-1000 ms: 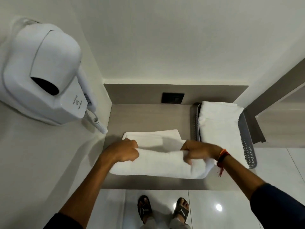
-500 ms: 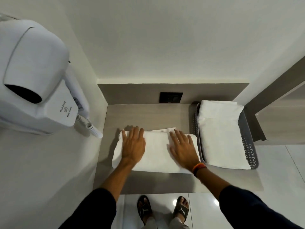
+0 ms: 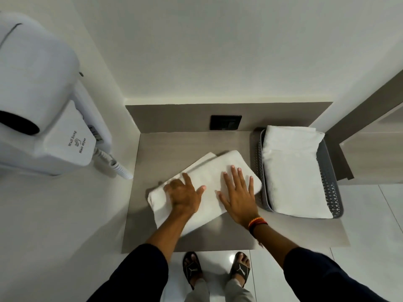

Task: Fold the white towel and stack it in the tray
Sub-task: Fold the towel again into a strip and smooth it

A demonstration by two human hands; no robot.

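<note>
A folded white towel [image 3: 209,173] lies on the grey counter [image 3: 174,144], turned at an angle with its far corner pointing toward the tray. My left hand [image 3: 183,196] rests on its left end, fingers curled at the towel's edge. My right hand [image 3: 238,192] lies flat on its right part, fingers spread. The grey perforated tray [image 3: 330,188] stands at the right of the counter, with a folded white towel [image 3: 292,171] lying in it.
A white wall-hung hair dryer [image 3: 41,101] with a coiled cord juts out at the left, close to my head. A black socket plate [image 3: 225,122] sits on the back panel. Walls close the counter at left and back. My feet in sandals stand below the front edge.
The towel was folded over, then pressed flat with both hands. Now it has been rotated on the counter, its right end swung away toward the back right.
</note>
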